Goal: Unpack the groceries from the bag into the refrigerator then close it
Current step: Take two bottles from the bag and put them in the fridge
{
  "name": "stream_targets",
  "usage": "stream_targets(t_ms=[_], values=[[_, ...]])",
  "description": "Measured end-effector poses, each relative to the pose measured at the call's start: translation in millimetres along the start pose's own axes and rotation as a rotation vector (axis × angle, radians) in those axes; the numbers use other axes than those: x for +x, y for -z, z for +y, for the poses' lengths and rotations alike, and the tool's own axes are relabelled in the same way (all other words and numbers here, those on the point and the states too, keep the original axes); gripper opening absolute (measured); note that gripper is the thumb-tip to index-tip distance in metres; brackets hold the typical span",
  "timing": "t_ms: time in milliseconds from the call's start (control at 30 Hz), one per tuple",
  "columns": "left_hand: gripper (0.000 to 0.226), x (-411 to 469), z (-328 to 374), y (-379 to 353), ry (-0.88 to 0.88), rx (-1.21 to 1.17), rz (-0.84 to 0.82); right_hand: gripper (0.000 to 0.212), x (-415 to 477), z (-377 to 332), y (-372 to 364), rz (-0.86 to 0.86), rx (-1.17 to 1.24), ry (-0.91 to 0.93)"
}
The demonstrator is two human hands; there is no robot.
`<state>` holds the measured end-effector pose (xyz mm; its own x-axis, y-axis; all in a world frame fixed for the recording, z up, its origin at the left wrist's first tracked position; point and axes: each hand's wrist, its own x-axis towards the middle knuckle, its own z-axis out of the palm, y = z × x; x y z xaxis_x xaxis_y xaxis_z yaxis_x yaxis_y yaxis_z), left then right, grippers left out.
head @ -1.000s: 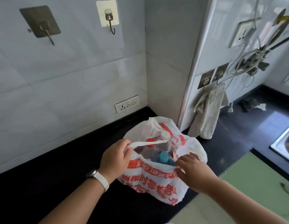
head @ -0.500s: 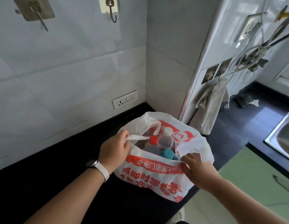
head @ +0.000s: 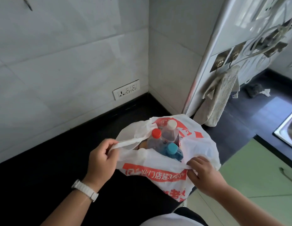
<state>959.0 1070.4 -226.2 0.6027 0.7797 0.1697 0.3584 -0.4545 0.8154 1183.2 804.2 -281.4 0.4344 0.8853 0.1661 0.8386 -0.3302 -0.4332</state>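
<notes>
A white plastic bag (head: 160, 173) with red print stands on the black counter (head: 52, 173) near its front edge. My left hand (head: 101, 160) grips the bag's left handle and pulls it leftward. My right hand (head: 202, 173) pinches the bag's right rim. The mouth is spread open. Inside stand a bottle with a red cap (head: 156, 133), a bottle with a white cap (head: 171, 124) and a bottle with a blue cap (head: 172, 148). Something yellowish lies lower in the bag, mostly hidden. No refrigerator is in view.
White tiled walls meet in a corner behind the bag, with a wall socket (head: 126, 92) low on the left wall. A grey cloth (head: 218, 98) hangs from hooks on the right wall. A steel sink (head: 287, 129) is at the right edge. Green cabinet fronts (head: 256, 175) lie below.
My hands have drawn the bag's mouth wider apart, so the bottle caps show more fully. The view has tilted downward and closer.
</notes>
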Motion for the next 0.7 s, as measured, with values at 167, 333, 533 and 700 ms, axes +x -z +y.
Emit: stream_targets(t_ms=[167,333,533,700], values=[[0.026,-29,-32,1,0.140,0.055,-0.096,0.011,-9,1,-18,-0.090,0.015,-0.016],[0.018,-38,-50,-8,0.254,0.133,-0.150,0.022,-13,4,-26,-0.223,0.028,-0.166],[0.012,-31,-72,-36,0.344,0.332,-0.319,0.023,-14,13,-38,-0.321,0.006,-0.285],[0.014,-30,-81,-58,0.419,0.452,-0.399,0.028,-14,16,-45,-0.382,-0.031,-0.329]])
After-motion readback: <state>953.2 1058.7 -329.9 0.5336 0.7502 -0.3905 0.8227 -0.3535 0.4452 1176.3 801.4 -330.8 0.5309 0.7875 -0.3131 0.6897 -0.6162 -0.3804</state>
